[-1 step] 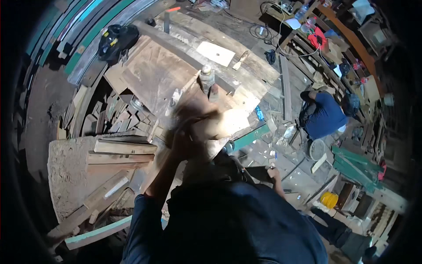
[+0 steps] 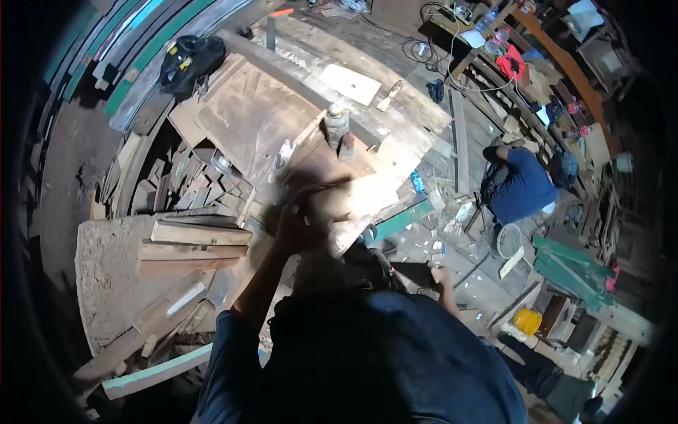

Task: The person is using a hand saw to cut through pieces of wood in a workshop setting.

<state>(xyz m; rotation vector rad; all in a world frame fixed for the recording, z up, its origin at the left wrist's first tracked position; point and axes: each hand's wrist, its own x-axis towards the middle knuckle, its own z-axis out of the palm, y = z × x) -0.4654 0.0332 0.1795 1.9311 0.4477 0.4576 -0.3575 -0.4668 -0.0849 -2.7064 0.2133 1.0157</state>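
Observation:
My left hand (image 2: pixel 291 230) is over the workbench at centre, blurred and shadowed beside a light wooden piece (image 2: pixel 358 201); whether it grips anything is unclear. Toward the right of my body, my right hand (image 2: pixel 441 279) is closed on the end of a dark flat object (image 2: pixel 413 273), too dim to identify. Beyond my left hand are a cloudy capped container (image 2: pixel 335 120), a smaller reddish-brown one (image 2: pixel 346 147) and a small white item (image 2: pixel 286 152), on a dusty brown board (image 2: pixel 247 113).
A co-worker in blue (image 2: pixel 519 187) crouches at the right, near a round pail (image 2: pixel 508 240) and a yellow bucket (image 2: pixel 527 321). Offcuts and stacked planks (image 2: pixel 194 254) crowd the left. A black bag (image 2: pixel 191 63) lies at upper left; cables and a cluttered shelf (image 2: pixel 494 56) are at upper right.
The whole view has shifted very slightly. My hands and the things on the bench look almost unchanged.

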